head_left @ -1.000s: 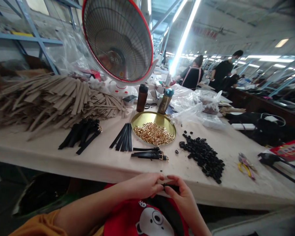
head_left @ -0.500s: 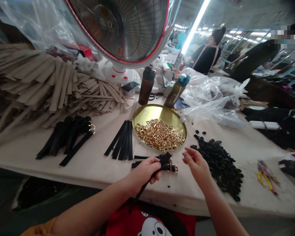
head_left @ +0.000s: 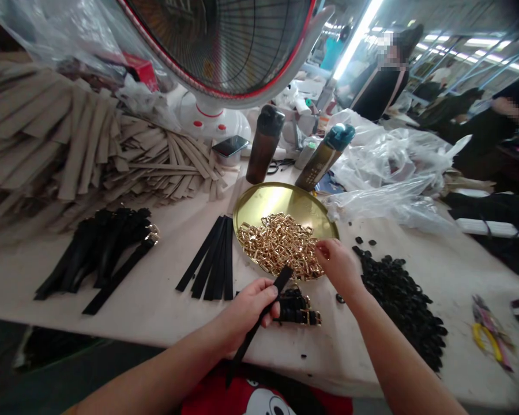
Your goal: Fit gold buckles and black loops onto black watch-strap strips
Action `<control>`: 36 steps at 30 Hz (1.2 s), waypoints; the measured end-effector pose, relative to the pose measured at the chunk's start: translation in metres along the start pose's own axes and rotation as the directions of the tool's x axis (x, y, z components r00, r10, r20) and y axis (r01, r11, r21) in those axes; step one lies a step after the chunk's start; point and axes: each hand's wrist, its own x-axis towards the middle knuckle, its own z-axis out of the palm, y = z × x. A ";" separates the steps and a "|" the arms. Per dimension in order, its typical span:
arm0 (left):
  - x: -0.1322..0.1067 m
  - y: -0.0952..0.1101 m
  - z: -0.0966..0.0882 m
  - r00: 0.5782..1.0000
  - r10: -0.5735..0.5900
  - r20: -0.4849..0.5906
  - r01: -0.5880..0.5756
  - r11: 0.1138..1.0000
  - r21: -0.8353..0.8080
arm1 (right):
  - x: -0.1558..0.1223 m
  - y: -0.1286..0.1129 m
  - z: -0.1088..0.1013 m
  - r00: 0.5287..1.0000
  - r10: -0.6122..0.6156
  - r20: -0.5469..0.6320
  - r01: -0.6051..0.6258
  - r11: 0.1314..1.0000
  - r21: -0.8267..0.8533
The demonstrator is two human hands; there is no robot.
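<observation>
Left hand [head_left: 253,305] and right hand [head_left: 337,268] at work above a cloth-covered desk [head_left: 164,323]. The fingers of the left hand are closed around a black strap [head_left: 243,350], held aslant, its upper end in front of the near rim of a gold tray [head_left: 294,202] and its lower end hanging toward the lap. The right hand's fingers are bent together over the right side of the gold buckles [head_left: 277,242] heaped in the tray; whether they pinch a buckle cannot be told. One second earlier both hands met at the desk's front edge; half a second earlier the right hand stood clear of the tray, between it and the heap of black loops [head_left: 398,300], whereas now its fingertips have reached the buckles. The left hand has kept its grip on the strap since the half-second frame. Finished-looking buckled straps [head_left: 300,316] lie beyond the left hand, partly hidden by it; loose straps [head_left: 211,259] fan out left of the tray, and a bundle of straps [head_left: 99,248] lies farther left. Pliers [head_left: 491,340] rest at far right.
</observation>
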 end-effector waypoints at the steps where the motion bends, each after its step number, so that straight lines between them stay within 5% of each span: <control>1: 0.002 0.001 0.002 1.000 0.029 0.002 -0.029 1.000 0.005 | -0.010 -0.004 -0.003 1.000 0.019 -0.020 -0.018 0.999 0.041; 4: 0.008 0.003 0.011 0.992 0.124 0.028 -0.124 0.992 0.008 | -0.050 -0.026 -0.011 0.995 0.055 -0.084 -0.040 0.985 0.168; 11: -0.004 -0.009 0.029 0.987 0.132 0.089 -0.131 0.991 -0.019 | -0.129 -0.065 -0.018 0.968 -0.220 -0.125 0.237 0.960 0.151; 17: -0.030 -0.024 0.035 0.993 0.010 0.115 -0.027 0.989 0.146 | -0.162 -0.069 -0.015 0.981 -0.080 -0.179 0.142 0.922 0.361; 19: -0.036 -0.027 0.039 0.995 0.041 0.089 -0.061 0.969 0.239 | -0.170 -0.073 -0.015 0.990 0.086 -0.109 -0.008 0.820 0.573; 21: -0.041 -0.029 0.043 0.988 0.147 0.035 -0.149 0.910 0.387 | -0.176 -0.077 -0.019 0.970 0.230 0.074 -0.203 0.605 0.770; 24: -0.050 -0.032 0.046 0.935 0.356 0.011 -0.280 0.716 0.640 | -0.183 -0.079 -0.026 0.900 0.217 0.377 -0.427 0.273 0.862; 26: -0.054 -0.034 0.047 0.907 0.417 0.048 -0.314 0.597 0.738 | -0.186 -0.077 -0.030 0.861 0.149 0.486 -0.506 0.157 0.848; 29: -0.057 -0.037 0.047 0.922 0.376 0.091 -0.295 0.531 0.794 | -0.191 -0.075 -0.029 0.872 0.130 0.471 -0.489 0.211 0.846; 33: -0.055 -0.040 0.047 0.955 0.269 0.124 -0.265 0.591 0.762 | -0.196 -0.074 -0.022 0.927 0.231 0.296 -0.366 0.375 0.852; 36: -0.054 -0.039 0.043 0.956 0.239 0.168 -0.286 0.647 0.707 | -0.195 -0.071 -0.020 0.909 0.327 0.260 -0.362 0.308 0.880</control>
